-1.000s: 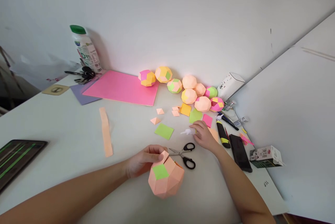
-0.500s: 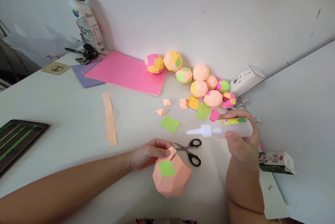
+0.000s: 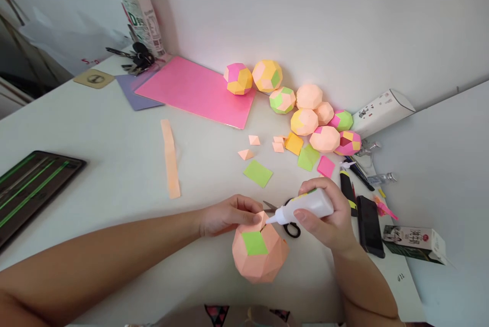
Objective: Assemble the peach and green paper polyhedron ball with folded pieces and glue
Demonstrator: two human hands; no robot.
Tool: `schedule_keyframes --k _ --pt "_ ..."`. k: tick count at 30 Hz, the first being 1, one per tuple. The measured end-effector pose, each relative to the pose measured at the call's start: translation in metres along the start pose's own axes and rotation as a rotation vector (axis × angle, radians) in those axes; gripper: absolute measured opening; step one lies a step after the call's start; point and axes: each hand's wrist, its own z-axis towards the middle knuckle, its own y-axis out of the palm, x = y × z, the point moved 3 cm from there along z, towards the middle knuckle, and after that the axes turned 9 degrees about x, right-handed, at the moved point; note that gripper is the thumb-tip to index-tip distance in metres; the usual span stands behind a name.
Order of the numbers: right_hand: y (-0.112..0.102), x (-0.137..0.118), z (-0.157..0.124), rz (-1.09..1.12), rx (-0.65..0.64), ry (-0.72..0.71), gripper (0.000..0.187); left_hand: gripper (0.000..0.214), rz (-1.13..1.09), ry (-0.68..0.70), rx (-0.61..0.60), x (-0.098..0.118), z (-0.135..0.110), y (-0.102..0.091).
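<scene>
My left hand pinches the top edge of a peach paper ball, made of folded facets with one green facet facing me. A narrow dark gap shows at its top. My right hand is wrapped round a white glue bottle, tilted so that its nozzle comes down to the raised flap beside the gap. Whether the tip touches the paper I cannot tell. Black-handled scissors lie behind the bottle, partly covered by it.
Finished paper balls cluster by the wall. Small folded peach pieces, a green sheet and a peach strip lie midway. A tablet is at left; a phone and a carton stand at right.
My right hand has brought the glue bottle left and down, from above the scissors to the ball's top. My left hand keeps its pinch on the ball. The whole view has shifted slightly.
</scene>
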Motion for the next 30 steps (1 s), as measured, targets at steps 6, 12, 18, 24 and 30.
schedule_keyframes --k 6,12,18,24,30 --pt "0.006 -0.002 0.001 -0.010 -0.025 -0.070 0.023 0.025 0.022 0.023 -0.013 0.001 -0.001 -0.001" --pt "0.008 -0.003 0.000 -0.003 -0.005 -0.094 0.024 0.028 0.007 -0.018 0.006 -0.001 0.000 0.000" --pt "0.007 -0.001 -0.001 0.033 -0.018 -0.036 0.024 0.025 0.002 -0.033 0.020 -0.002 -0.001 0.000" --pt "0.000 0.010 0.001 0.082 -0.012 0.131 0.025 0.021 -0.067 -0.030 0.027 -0.001 0.000 0.000" --pt "0.003 0.021 0.007 0.131 -0.086 0.265 0.024 0.017 -0.084 -0.018 0.002 0.000 0.000 0.000"
